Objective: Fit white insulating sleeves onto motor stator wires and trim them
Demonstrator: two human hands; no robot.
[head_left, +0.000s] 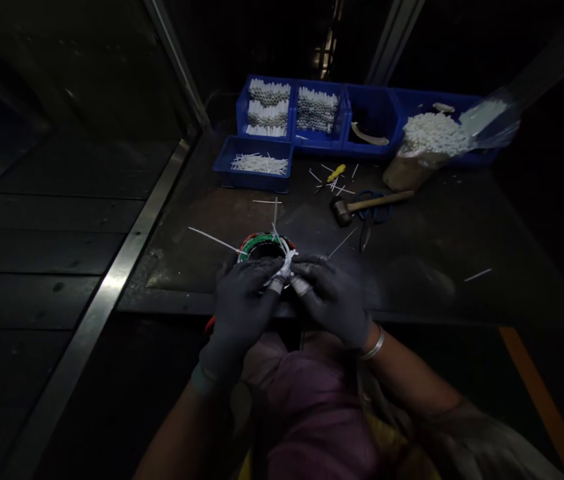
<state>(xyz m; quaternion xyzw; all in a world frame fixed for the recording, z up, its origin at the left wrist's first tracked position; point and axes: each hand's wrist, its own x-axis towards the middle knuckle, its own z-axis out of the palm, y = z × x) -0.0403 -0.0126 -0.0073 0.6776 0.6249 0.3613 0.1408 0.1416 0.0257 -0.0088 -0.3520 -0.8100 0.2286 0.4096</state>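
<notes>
Workbench (437, 267), blue bins (372, 113) at back, wire coil (262, 241), metal-edged floor (47, 267) beside

A dark metal table (187, 207) carries a row of blue bins (320, 141) packed with white tubes, a blue tray (252, 180) of thin white sticks, a mallet (367, 205), blue-handled scissors (381, 212), a yellow-handled tool (336, 173) and a clear bag (432, 140) of white pieces.
</notes>
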